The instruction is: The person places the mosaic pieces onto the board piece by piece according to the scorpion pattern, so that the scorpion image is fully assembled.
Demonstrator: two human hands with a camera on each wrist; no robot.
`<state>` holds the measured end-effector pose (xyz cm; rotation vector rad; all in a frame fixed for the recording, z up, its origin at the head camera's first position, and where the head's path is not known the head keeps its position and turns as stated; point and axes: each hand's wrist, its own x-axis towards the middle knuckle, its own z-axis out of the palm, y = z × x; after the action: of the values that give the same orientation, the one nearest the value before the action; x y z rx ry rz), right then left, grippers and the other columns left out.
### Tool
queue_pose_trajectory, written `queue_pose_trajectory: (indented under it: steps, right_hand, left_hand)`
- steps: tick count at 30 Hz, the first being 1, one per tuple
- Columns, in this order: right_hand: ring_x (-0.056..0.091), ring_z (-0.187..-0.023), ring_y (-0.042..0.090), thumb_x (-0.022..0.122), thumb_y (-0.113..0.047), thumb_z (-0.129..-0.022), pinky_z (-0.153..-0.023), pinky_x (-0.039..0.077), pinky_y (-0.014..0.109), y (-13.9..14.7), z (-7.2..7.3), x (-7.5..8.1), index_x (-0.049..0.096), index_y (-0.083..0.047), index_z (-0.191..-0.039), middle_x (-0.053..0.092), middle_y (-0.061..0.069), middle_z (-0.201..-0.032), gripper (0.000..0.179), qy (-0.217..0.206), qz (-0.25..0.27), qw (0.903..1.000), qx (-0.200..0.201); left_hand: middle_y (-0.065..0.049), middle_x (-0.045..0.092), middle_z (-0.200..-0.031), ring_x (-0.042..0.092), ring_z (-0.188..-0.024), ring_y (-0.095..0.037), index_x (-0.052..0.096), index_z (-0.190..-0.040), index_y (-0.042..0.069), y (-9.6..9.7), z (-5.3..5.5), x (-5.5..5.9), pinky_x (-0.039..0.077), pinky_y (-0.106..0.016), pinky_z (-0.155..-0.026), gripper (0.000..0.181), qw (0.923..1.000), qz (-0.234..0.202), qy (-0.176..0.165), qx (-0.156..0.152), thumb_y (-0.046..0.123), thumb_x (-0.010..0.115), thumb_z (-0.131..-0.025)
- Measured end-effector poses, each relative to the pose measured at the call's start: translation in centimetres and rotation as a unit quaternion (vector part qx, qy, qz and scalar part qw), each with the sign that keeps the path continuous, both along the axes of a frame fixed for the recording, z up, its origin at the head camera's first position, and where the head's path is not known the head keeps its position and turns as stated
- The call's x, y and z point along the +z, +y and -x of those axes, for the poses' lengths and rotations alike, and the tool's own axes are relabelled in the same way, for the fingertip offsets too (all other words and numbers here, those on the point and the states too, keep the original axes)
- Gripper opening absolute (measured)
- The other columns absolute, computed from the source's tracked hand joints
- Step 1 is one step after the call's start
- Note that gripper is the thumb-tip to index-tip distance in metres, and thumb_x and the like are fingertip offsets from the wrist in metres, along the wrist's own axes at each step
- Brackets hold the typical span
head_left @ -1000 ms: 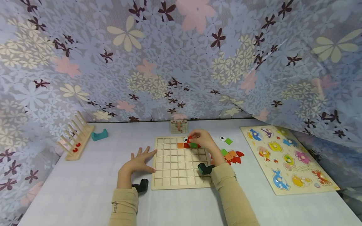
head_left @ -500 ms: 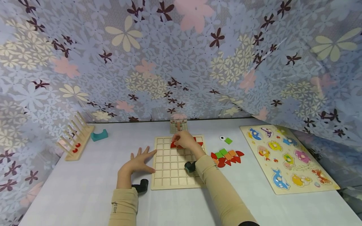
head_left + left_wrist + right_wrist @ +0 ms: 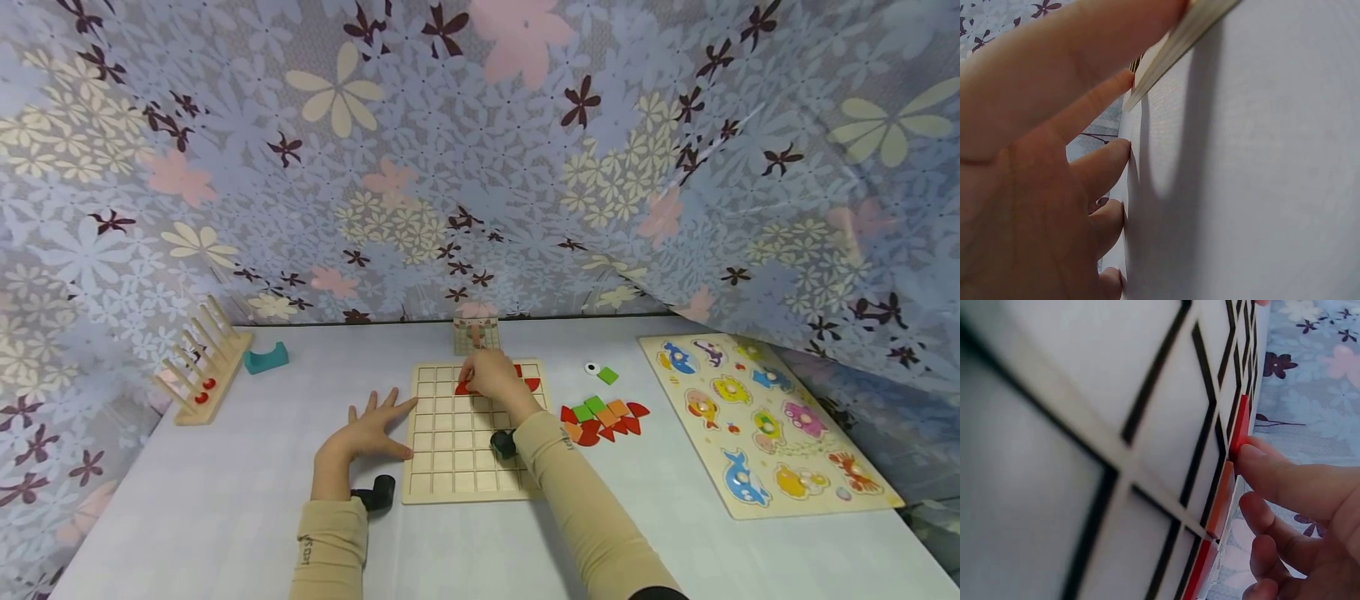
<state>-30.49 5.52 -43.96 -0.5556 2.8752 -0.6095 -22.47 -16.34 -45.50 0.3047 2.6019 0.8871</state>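
Observation:
The wooden grid board point(image 3: 442, 458) lies on the table in front of me. My left hand point(image 3: 369, 432) is spread on the table, its thumb and index finger against the board's left edge; the left wrist view shows the board's edge point(image 3: 1179, 50) at those fingers. Over the board's far rows, my right hand point(image 3: 491, 375) holds a red curved tile point(image 3: 462, 388) in a cell. In the right wrist view the thumb point(image 3: 1266, 462) touches this red tile point(image 3: 1239, 428), beside an orange tile point(image 3: 1221, 500). Other red tiles point(image 3: 532, 384) show right of the hand, which hides part of the row.
Red, green and orange tiles point(image 3: 604, 413) lie loose right of the board, with a white eye piece point(image 3: 592, 367) and a green tile point(image 3: 608, 376) beyond. A pattern card point(image 3: 487, 337) stands behind the board. A peg rack point(image 3: 213, 379), teal holder point(image 3: 266, 358) and animal puzzle point(image 3: 757, 433) flank it.
My right hand has moved left along the board's far rows with the red tile, then stayed at the cell during the last half second. The left hand has kept its place.

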Motion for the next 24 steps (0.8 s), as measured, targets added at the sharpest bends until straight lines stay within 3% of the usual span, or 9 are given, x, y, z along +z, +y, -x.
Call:
queue_pose_trajectory:
  steps: [10,15,24]
  right_hand:
    - [0.062,-0.092,0.023,0.066,-0.003,-0.082,-0.075,0.051,0.035,-0.1,-0.8,0.7,0.073,-0.014,-0.095,0.069,0.002,-0.093,0.019,0.02,-0.028,0.9991,0.027]
    - [0.06,-0.082,0.02,0.068,-0.005,-0.081,-0.069,0.05,0.031,0.8,-1.5,0.7,0.07,-0.012,-0.102,0.066,0.003,-0.087,0.022,0.0,0.037,0.9992,0.013]
    - [0.059,-0.083,0.022,0.066,-0.007,-0.083,-0.072,0.048,0.036,4.4,-2.7,0.7,0.069,-0.01,-0.102,0.064,0.005,-0.088,0.02,0.01,0.121,0.9911,-0.055]
  left_hand:
    - [-0.022,0.007,-0.152,-0.011,-0.136,-0.046,0.034,-0.144,0.013,-0.1,0.0,-0.1,-0.013,-0.066,-0.101,0.092,1.0,0.002,-0.003,0.001,0.024,0.081,-0.066]
    - [-0.022,0.007,-0.152,-0.011,-0.136,-0.046,0.034,-0.144,0.013,0.0,-0.1,0.0,-0.013,-0.066,-0.101,0.092,1.0,0.0,-0.006,0.003,0.024,0.081,-0.066]
    - [-0.022,0.009,-0.152,-0.009,-0.136,-0.046,0.035,-0.143,0.012,0.1,-0.2,0.0,-0.013,-0.067,-0.101,0.092,1.0,-0.002,0.003,0.003,0.022,0.082,-0.065]
